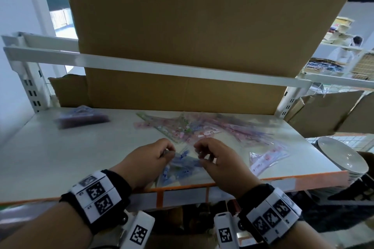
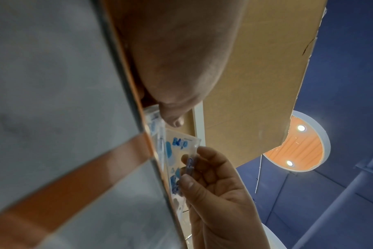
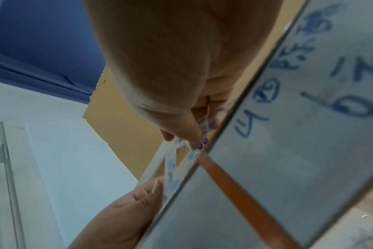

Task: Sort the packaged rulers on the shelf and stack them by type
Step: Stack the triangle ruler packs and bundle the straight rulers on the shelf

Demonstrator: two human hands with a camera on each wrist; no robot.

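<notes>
a: status of sort?

b: early, by the look of it. one purple stack [image 1: 81, 117] formed at the shelf's [image 1: 60, 147] far left corner. one loose pink packet [image 1: 267, 157] near the right edge, apart from the rest. unsorted heap [image 1: 202, 127], pink, green and purple mixed, still spread along the back edge, centre to right. most of the work remains, i judge.

a: item in hand?

b: blue-printed packet [image 1: 182, 164], at the front edge, centre. left hand [image 1: 145, 164] pinches its left end, fingers curled on it; right hand [image 1: 216, 161] pinches its right end, thumb and fingers closed on the wrapper. no blue stack visible yet, so this one likely starts a pile.

a: surface?

b: pale grey shelf board, orange strip on the front lip [image 1: 283, 180], handwritten blue marks on the lip's label [image 3: 309, 84]. white rail [image 1: 162, 66] above, big cardboard box [image 1: 202, 26] behind.

a: room?

b: stockroom sort. white plates [image 1: 344, 159] stacked past the right edge, more cartons [image 1: 323, 115] and wire racks behind; blue ceiling with round recessed lamp [image 2: 298, 144].
</notes>
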